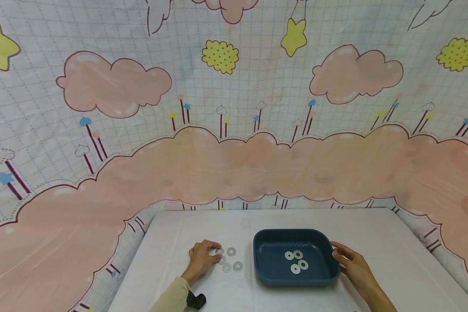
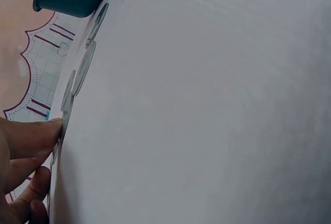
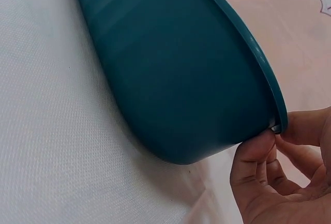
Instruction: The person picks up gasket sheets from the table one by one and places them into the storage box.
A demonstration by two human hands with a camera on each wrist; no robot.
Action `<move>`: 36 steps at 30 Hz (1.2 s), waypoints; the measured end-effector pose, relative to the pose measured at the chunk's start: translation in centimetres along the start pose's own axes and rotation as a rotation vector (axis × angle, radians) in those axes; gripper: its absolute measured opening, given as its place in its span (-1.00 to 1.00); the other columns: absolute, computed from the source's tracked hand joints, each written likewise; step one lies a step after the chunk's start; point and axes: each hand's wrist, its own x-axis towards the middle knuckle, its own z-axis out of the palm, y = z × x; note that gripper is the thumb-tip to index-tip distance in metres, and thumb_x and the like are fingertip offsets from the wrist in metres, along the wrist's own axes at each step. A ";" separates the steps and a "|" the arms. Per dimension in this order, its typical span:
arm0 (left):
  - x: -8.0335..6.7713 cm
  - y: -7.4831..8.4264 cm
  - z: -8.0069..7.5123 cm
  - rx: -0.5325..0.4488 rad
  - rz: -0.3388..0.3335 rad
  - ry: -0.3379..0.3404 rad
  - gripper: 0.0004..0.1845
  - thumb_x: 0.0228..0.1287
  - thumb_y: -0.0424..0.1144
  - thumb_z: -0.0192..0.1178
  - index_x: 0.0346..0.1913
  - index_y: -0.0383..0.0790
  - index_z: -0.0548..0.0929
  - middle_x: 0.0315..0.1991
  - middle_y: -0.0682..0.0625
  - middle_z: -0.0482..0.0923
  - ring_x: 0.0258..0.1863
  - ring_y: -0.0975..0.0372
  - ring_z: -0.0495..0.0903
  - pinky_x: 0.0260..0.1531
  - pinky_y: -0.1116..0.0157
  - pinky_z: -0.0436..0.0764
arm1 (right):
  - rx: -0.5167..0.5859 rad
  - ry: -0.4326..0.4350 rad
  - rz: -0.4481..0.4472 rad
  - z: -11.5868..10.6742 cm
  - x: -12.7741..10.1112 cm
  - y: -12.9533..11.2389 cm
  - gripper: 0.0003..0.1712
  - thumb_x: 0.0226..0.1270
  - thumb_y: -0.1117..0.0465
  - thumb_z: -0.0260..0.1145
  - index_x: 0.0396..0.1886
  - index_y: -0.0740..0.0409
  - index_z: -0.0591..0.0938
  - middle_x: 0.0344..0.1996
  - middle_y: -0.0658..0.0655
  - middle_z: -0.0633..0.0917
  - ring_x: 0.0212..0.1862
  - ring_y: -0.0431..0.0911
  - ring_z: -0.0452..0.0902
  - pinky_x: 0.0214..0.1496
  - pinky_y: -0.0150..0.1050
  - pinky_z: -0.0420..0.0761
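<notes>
On the white table, my left hand (image 1: 201, 261) has its thumb and forefinger curved around a flat metal washer (image 1: 220, 251), fingertips at its edge. Beside them lie several more washers (image 1: 238, 266), seen nearly edge-on as a row of thin discs (image 2: 85, 69) in the left wrist view. A dark teal rectangular tray (image 1: 292, 282) stands to the right, with several washers (image 1: 295, 268) on its floor. With thumb and fingers, my right hand (image 1: 352, 266) pinches the tray's right rim, and the right wrist view shows the fingertips at the lip of the tray (image 3: 176, 74).
A black device (image 1: 196, 300) sits at my left wrist, by the beige sleeve (image 1: 173, 297). Behind the table (image 1: 203, 221) hangs a cloth (image 1: 249, 169) printed with clouds and stars, which also shows along the table's sides.
</notes>
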 end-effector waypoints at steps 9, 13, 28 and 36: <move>0.0 0.0 -0.2 0.012 0.010 -0.005 -0.78 0.03 -0.19 0.47 -0.23 -0.09 0.71 -0.12 -0.03 0.61 -0.02 0.02 0.44 0.14 -0.12 0.13 | 0.001 -0.002 -0.003 0.0 0.1 0.1 -0.34 0.48 0.11 0.19 0.48 0.16 0.27 -0.02 0.00 0.45 -0.01 -0.25 0.43 -0.01 -0.41 0.60; 0.1 -0.2 -0.6 -0.013 0.001 -0.043 -0.72 0.07 -0.19 0.45 -0.13 -0.12 0.71 -0.07 -0.06 0.61 0.01 0.01 0.44 0.17 -0.12 0.14 | 0.000 -0.009 -0.005 -0.1 0.1 0.1 -0.34 0.48 0.10 0.19 0.49 0.15 0.27 -0.03 -0.02 0.45 0.00 -0.24 0.42 -0.01 -0.41 0.60; 0.3 -0.5 -1.1 -0.008 0.032 -0.103 -0.73 0.14 -0.36 0.33 -0.09 -0.07 0.75 -0.08 -0.03 0.57 0.00 0.03 0.41 0.08 -0.10 0.14 | 0.027 -0.014 -0.004 0.0 0.0 -0.1 -0.34 0.48 0.11 0.19 0.48 0.17 0.27 -0.05 -0.05 0.45 -0.02 -0.27 0.43 -0.01 -0.42 0.59; 0.1 -0.4 -1.2 0.009 0.038 -0.133 -0.73 0.18 -0.35 0.31 -0.08 0.00 0.76 -0.06 -0.02 0.53 0.02 0.03 0.38 0.10 -0.12 0.13 | 0.025 -0.011 -0.001 -0.1 0.0 0.1 -0.35 0.48 0.11 0.19 0.48 0.16 0.27 -0.03 -0.04 0.44 -0.02 -0.28 0.43 0.00 -0.43 0.59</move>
